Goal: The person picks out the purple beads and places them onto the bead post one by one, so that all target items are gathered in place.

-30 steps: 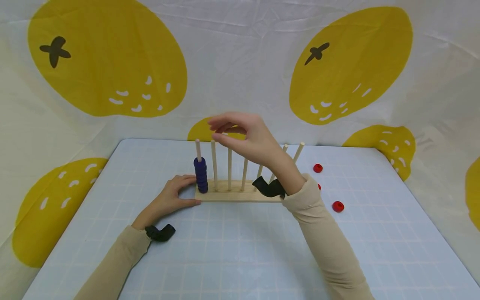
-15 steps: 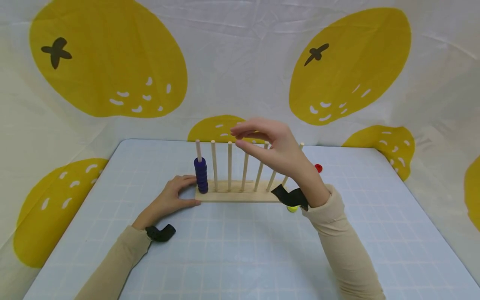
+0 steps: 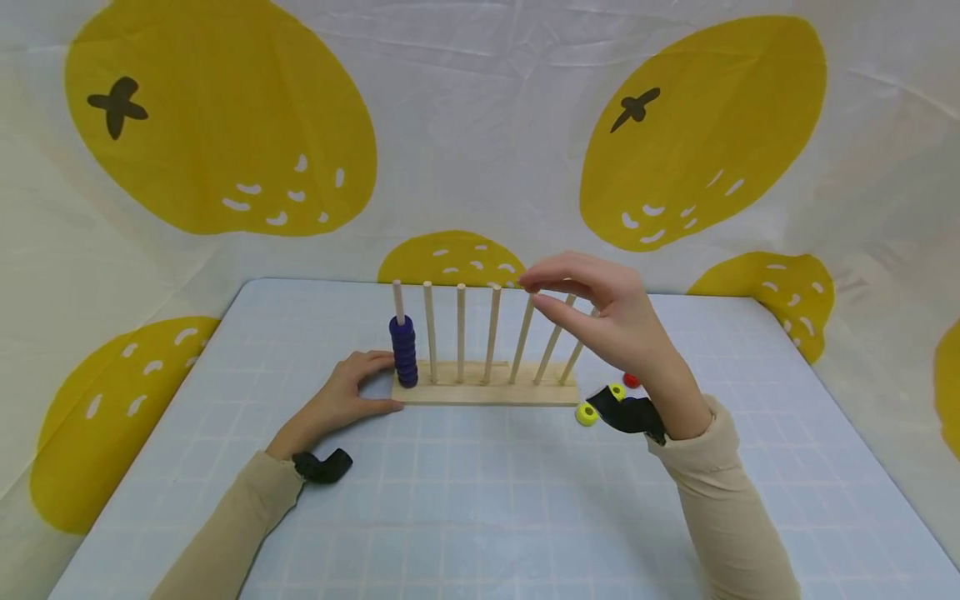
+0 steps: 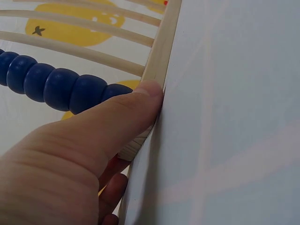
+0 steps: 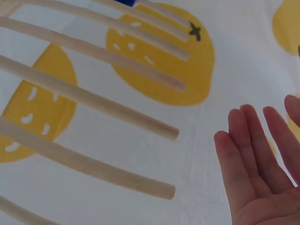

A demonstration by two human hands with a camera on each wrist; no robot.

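A wooden peg rack (image 3: 465,395) stands on the table, with several upright pegs along its base. Dark blue beads (image 3: 403,350) are stacked on the leftmost peg, whose top stays bare. My left hand (image 3: 348,392) grips the base's left end; in the left wrist view its thumb (image 4: 126,110) presses the front edge while fingers curl behind. Above the right-hand pegs hovers my right hand (image 3: 607,308), thumb and fingers bowed apart. In the right wrist view, bare pegs (image 5: 93,101) run beside that hand (image 5: 262,187), and nothing lies in its fingers.
Right of the rack lie yellow beads (image 3: 582,418) and a red bead (image 3: 631,381), partly covered by the right wrist's black strap (image 3: 626,414). A white cloth with yellow fruit shapes (image 3: 225,108) hangs behind the table (image 3: 420,500).
My right hand has moved rightward and slightly down, from above the left pegs to the right ones. Yellow beads have come into sight while red ones became covered. My left hand stays put.
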